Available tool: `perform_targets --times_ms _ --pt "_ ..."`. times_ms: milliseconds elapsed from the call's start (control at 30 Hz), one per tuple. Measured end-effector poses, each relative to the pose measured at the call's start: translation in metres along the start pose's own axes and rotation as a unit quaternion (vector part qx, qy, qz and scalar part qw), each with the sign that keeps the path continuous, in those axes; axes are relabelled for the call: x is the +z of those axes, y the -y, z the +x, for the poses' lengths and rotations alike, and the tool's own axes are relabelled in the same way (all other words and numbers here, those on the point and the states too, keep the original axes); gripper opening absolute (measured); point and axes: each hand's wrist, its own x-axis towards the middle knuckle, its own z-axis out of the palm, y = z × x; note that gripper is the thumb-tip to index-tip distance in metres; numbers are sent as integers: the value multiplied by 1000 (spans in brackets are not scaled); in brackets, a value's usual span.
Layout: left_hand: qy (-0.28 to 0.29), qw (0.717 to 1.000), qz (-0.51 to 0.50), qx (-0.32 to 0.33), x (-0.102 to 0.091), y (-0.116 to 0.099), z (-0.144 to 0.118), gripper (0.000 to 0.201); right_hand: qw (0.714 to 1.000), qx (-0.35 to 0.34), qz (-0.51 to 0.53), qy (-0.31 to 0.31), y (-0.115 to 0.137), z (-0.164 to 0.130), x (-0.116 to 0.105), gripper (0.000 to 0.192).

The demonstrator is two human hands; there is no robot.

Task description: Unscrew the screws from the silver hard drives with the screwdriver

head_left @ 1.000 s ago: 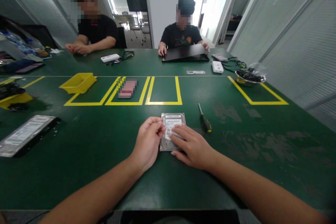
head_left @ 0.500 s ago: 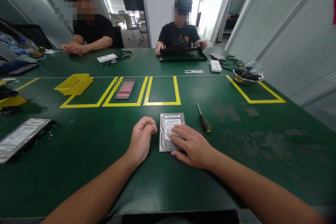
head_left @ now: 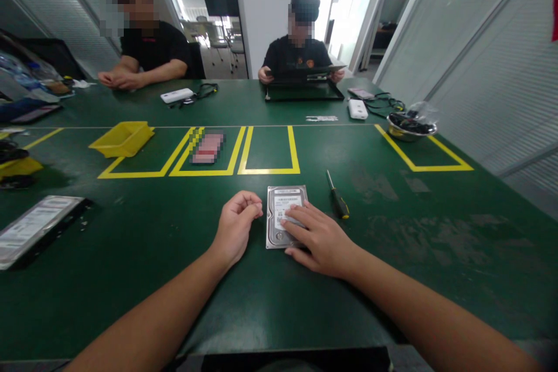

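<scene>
Left fingers (head_left: 256,207) press together, contents unclear; just beside them, beneath spread right fingers (head_left: 297,231), a silver rectangular metal hard drive (head_left: 277,216) could skid if pushed sideways.

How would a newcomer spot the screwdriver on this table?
On the green table, find the right hand resting on a silver hard drive. Just right of that drive lies the screwdriver, shaft pointing toward the far side; its dark, yellow-ended handle sets it apart from the flat drive.
</scene>
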Motion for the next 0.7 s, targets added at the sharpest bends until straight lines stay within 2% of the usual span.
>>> perform_targets --times_ms 233,467,700 --pt "24 999 -18 -12 2 1 0 8 1000 7 4 7 0 0 -1 49" --pt "49 998 37 -18 2 5 4 8 1000 4 8 3 -2 0 -1 49" --pt "76 993 94 -7 3 0 3 15 1000 -6 13 6 -5 -1 1 50"
